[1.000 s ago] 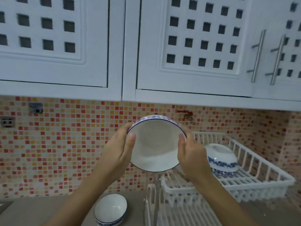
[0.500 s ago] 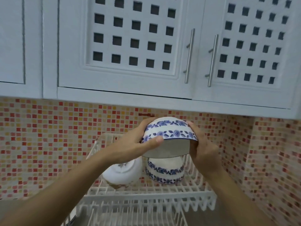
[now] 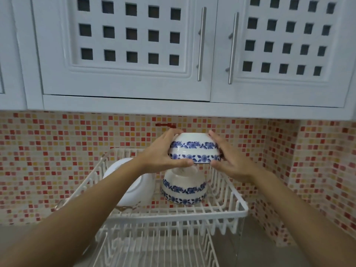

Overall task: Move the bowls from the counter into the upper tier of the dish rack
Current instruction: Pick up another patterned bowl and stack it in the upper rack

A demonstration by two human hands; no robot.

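I hold a white bowl with blue flower bands (image 3: pixel 194 148) upside down between my left hand (image 3: pixel 159 157) and my right hand (image 3: pixel 229 160). It hangs just above a second upturned blue-banded bowl (image 3: pixel 184 188) that rests in the upper tier of the white wire dish rack (image 3: pixel 173 215). A third white bowl (image 3: pixel 133 187) leans on its side at the tier's left, partly hidden behind my left forearm.
The rack's lower tier (image 3: pixel 154 247) lies below, on the grey counter (image 3: pixel 269 247). White cabinets with metal handles (image 3: pixel 201 43) hang close above the rack. A red and orange mosaic wall (image 3: pixel 57 160) stands behind, with a corner wall at the right.
The bowl has been turned from rim-facing-me to fully upside down and carried over the rack's upper tier. The view has swung right, and the counter bowl has left the frame.
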